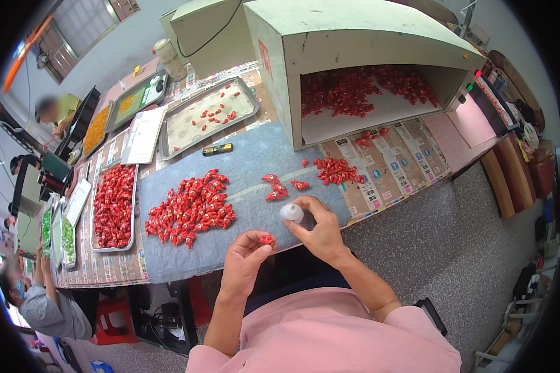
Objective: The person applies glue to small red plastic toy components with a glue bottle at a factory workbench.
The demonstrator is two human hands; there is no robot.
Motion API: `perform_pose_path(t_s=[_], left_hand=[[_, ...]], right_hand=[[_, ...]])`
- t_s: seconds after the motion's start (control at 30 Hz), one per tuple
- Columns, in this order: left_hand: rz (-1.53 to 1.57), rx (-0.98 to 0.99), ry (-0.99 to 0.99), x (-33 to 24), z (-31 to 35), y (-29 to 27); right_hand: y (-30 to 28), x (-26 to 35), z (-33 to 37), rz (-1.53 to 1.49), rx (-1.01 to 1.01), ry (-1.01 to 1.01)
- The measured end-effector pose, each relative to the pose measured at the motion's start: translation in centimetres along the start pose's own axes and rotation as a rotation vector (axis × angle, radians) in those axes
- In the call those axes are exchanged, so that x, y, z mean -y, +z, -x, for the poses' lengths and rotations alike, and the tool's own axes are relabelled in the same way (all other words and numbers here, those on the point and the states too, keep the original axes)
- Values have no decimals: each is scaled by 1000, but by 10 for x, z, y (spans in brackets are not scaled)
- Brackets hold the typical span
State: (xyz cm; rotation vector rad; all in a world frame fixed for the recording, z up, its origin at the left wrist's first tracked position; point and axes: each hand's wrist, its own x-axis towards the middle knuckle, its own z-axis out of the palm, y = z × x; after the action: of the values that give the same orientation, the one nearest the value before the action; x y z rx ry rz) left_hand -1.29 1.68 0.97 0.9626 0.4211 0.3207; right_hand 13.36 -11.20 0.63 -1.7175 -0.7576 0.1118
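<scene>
Between the thumb and fingers of my left hand (244, 260) is a small red figure (267, 240). My right hand (322, 231) grips a whitish squeeze bottle (291, 214), its narrow tip tilted up toward the camera; the tip is apart from the figure. Both hands are over the front edge of the blue cloth (255, 217). Left of them lies a large pile of red figures (190, 208). Just beyond the bottle sits a small cluster of red figures (274, 188), with a looser heap of red pieces (337, 170) to its right.
A tray of red pieces (134, 208) stands at the left. Behind the cloth are a black-and-gold tube (218, 149) and a shallow metal tray (253, 107) with scattered red pieces. A pale green open-fronted box (270, 81) holds more. Co-workers (50, 311) sit at the left.
</scene>
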Motion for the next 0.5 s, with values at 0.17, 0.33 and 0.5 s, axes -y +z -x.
perform_pose_path(t_s=[0.17,0.33,0.5], left_hand=[[-1,1,-9,1,-1,0],[-5,11,-9,2,-1,0],[12,37,-16,1,-1,5]], right_hand=[[-11,6,-3,50,63,-101],[-34,-7,-31,105,27,-244],[-28,-24,-82,496,-71,-231]])
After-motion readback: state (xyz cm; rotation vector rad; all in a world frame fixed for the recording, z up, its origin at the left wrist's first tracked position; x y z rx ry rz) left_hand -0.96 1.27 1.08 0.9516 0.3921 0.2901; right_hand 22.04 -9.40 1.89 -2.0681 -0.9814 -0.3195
